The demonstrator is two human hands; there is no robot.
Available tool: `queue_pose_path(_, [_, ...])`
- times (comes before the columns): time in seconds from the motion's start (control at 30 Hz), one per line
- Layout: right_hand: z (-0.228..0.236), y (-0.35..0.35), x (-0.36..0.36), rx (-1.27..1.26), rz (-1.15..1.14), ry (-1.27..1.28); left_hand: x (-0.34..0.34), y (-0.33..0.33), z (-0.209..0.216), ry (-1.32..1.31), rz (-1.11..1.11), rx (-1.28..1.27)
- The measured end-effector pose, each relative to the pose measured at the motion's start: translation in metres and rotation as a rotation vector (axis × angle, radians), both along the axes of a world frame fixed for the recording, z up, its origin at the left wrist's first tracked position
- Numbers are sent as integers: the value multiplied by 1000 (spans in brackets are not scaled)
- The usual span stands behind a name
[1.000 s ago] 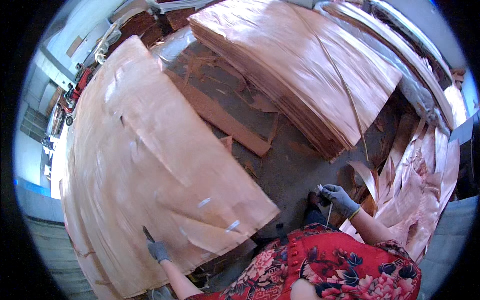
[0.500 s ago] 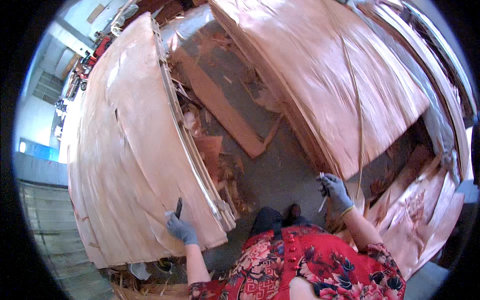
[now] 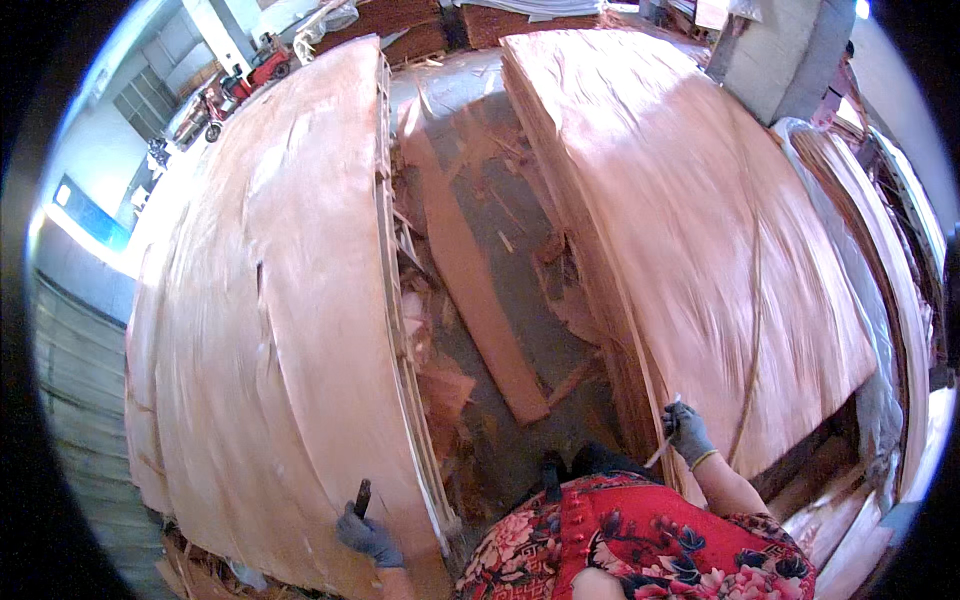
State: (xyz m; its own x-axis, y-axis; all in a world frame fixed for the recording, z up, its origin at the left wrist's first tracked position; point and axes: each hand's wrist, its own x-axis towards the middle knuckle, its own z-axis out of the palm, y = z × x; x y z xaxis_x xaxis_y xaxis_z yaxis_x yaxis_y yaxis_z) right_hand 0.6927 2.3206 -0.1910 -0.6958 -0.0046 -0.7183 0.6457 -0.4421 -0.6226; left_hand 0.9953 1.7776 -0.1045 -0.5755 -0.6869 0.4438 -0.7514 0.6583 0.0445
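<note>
My left hand (image 3: 370,540), in a grey glove, is closed around a short black handle-like tool (image 3: 363,495); what is at its lower end is hidden. It is over the near end of the left stack of wood veneer (image 3: 310,330). My right hand (image 3: 690,436), also gloved in grey, is closed on a thin white strip (image 3: 658,454) whose ends stick out on both sides of the fingers. That hand is at the near left corner of the right veneer stack (image 3: 680,230). The top sheet on the left has a dark split (image 3: 261,280).
Between the stacks, a long brown board (image 3: 480,310) and veneer scraps (image 3: 440,390) lie on the grey floor. A concrete pillar (image 3: 780,60) stands beyond the right stack. More plastic-covered sheets (image 3: 850,230) are at the right. Red vehicles (image 3: 265,65) are at the far left.
The view has tilted up, showing more of the far ends of the stacks. My right hand has come closer over the right stack's corner. Both hands keep their hold.
</note>
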Motion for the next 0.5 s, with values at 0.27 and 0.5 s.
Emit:
queue_pose_path(0.27, [-27,-69,-214,85,151,133,-300,-50,2,240,-224,97])
queue_pose_path(0.5, [-32,-156,-441,257,274,182,-436,-112,-17,87,29,188])
